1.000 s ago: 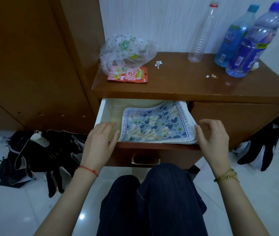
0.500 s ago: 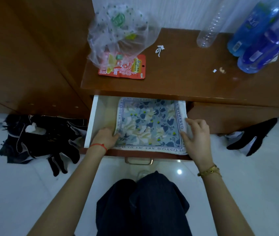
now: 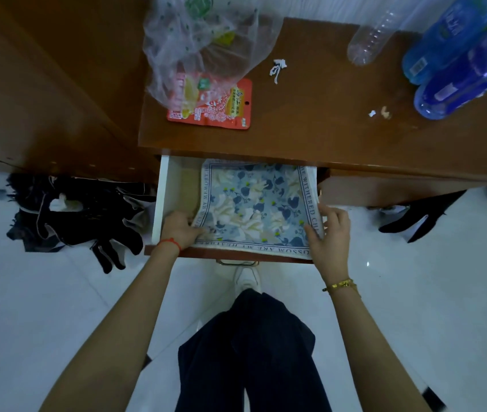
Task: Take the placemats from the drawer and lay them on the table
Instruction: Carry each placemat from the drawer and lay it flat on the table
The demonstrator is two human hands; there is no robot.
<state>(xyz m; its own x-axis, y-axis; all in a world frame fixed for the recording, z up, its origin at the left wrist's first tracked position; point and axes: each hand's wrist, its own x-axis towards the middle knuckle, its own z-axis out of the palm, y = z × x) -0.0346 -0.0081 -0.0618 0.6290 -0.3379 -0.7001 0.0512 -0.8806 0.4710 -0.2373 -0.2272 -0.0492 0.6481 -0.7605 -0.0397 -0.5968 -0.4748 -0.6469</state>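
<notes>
A blue-and-white floral placemat (image 3: 254, 206) with lettering round its border lies in the open white drawer (image 3: 174, 185) under the brown wooden table (image 3: 310, 120). My left hand (image 3: 178, 228) is inside the drawer at the mat's near-left corner, fingers curled under its edge and gripping it. My right hand (image 3: 330, 233) grips the mat's near-right edge, thumb on top and fingers behind. The mat's left and right sides curl upward between my hands. Whether more mats lie beneath is hidden.
On the table stand a clear plastic bag (image 3: 203, 40), a red snack packet (image 3: 221, 108), an empty clear bottle (image 3: 370, 40) and two blue bottles (image 3: 456, 69). Dark clothing (image 3: 78, 215) lies on the white floor at left. My legs (image 3: 251, 346) are below the drawer.
I have risen over the drawer, so the view looks more steeply down. Both hands went from the drawer front onto the placemat's near corners and took hold; its sides now lift.
</notes>
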